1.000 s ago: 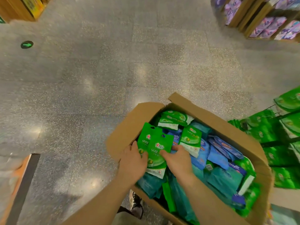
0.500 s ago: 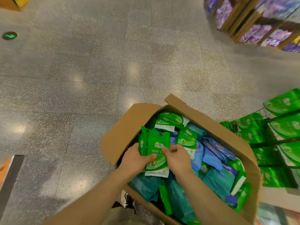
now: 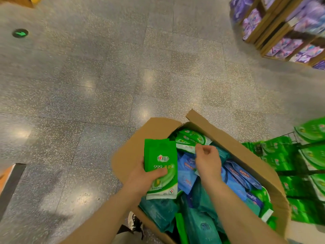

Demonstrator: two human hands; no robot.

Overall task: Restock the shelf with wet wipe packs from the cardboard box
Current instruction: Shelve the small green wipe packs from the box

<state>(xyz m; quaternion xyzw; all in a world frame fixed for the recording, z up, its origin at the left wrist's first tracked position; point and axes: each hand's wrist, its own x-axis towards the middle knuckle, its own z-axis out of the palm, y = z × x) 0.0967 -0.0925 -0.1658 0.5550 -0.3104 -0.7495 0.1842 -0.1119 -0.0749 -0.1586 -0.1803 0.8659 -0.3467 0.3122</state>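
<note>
Cardboard box (image 3: 249, 161): brown, flaps open, standing on the floor in front of the person, filled with loose packs.
Green packs in hand (image 3: 161, 166): a small stack of green wet wipe packs held upright above the box's left side, the front one printed with "999"; how many are in the stack cannot be told.
Left hand (image 3: 146, 176): grips that stack from the left and below, thumb curled across the front pack's face, the other fingers hidden behind it.
Right hand (image 3: 207, 161): over the middle of the box, fingers bent inward with thumb and forefinger close together; whether they pinch a pack cannot be told.
Packs in the box: blue packs (image 3: 186, 175) lie under and beside the right hand, teal packs (image 3: 198, 221) fill the near end, and more green packs (image 3: 191, 138) lie at the far end.
Shelf (image 3: 306, 166): to the right of the box, a wire rack with rows of green wet wipe packs, blurred.
Floor (image 3: 105, 85): grey speckled tiles with a round green arrow marker (image 3: 20, 33) at far left.
Far display (image 3: 288, 29): wooden shelving with purple packages at upper right.
Shoe (image 3: 135, 221): dark, with a white sole, beside the box's near corner.
</note>
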